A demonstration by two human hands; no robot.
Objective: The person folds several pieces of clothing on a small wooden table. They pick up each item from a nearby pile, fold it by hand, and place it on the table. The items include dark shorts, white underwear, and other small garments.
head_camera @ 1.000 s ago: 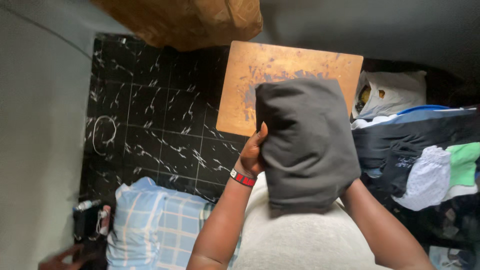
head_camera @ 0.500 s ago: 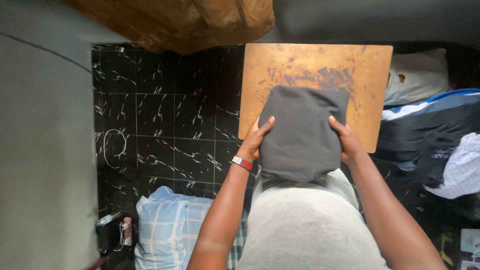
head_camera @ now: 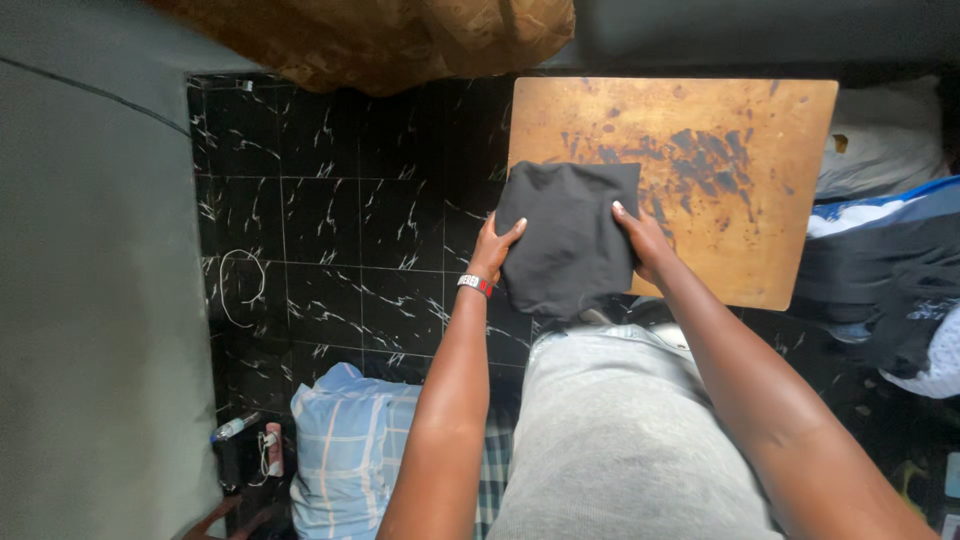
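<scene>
Your left hand [head_camera: 493, 250] and right hand [head_camera: 645, 243] clasp the folded dark grey cloth [head_camera: 566, 236] from either side, fingers curled onto its edges, so both hold it firmly between them. The cloth sits at the near left corner of the worn copper-coloured table [head_camera: 740, 170], partly overhanging its edge above your grey-clad lap. Around you lie the black marbled tile floor [head_camera: 330, 240], a blue checked pillow [head_camera: 345, 450] at lower left, and a heap of clothes [head_camera: 890, 290] at right.

Dark grey cloth [head_camera: 565, 235]; stained copper-brown table [head_camera: 760, 150]; black white-veined floor tiles [head_camera: 340, 230]; blue checked fabric [head_camera: 345, 450].
</scene>
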